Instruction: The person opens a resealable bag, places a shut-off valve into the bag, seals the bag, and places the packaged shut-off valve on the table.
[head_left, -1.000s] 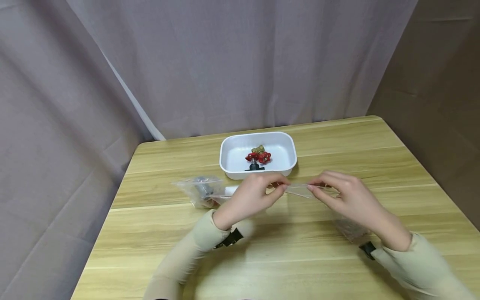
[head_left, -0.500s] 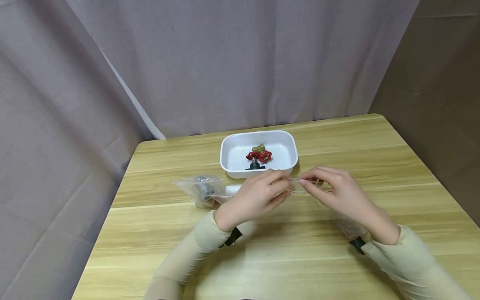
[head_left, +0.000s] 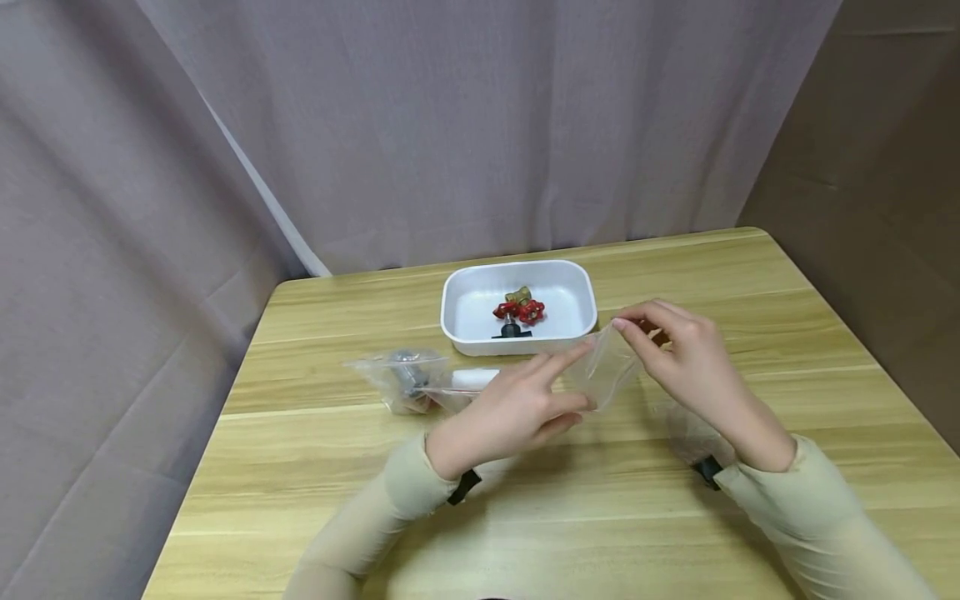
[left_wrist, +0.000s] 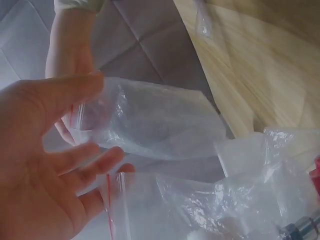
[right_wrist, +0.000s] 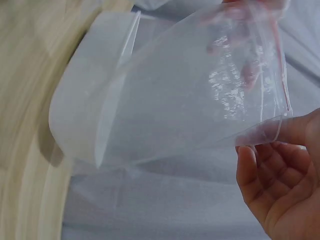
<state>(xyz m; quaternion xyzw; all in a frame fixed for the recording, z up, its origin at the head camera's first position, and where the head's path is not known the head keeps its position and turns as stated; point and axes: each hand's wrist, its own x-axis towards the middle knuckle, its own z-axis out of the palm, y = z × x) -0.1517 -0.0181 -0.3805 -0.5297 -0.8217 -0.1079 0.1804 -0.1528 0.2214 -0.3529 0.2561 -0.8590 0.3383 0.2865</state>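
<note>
My right hand (head_left: pixel 686 358) pinches the corner of a clear zip bag (head_left: pixel 603 375) between thumb and forefinger. The bag hangs in front of the white tray and looks flat, with a red line along its zip edge in the right wrist view. My left hand (head_left: pixel 517 408) has its fingers spread and fairly straight against the bag's other side. In the left wrist view, the left thumb (left_wrist: pixel 85 87) overlaps the bag's zip end. Through the clear film (right_wrist: pixel 185 85), parts of the left fingers show in the right wrist view.
The white tray (head_left: pixel 581 337) holds red handwheels (head_left: pixel 531 312), a brass fitting (head_left: pixel 518 296) and a black-handled part (head_left: pixel 512 330). At left lies a filled zip bag (head_left: pixel 408 382) with a grey part, beside a white piece (head_left: pixel 474 379). Another clear bag (head_left: pixel 690 433) lies under my right wrist.
My right hand has risen, lifting its corner of the bag, so the bag now spreads taller. The left hand has loosened from a pinch to spread fingers, slightly lower.
</note>
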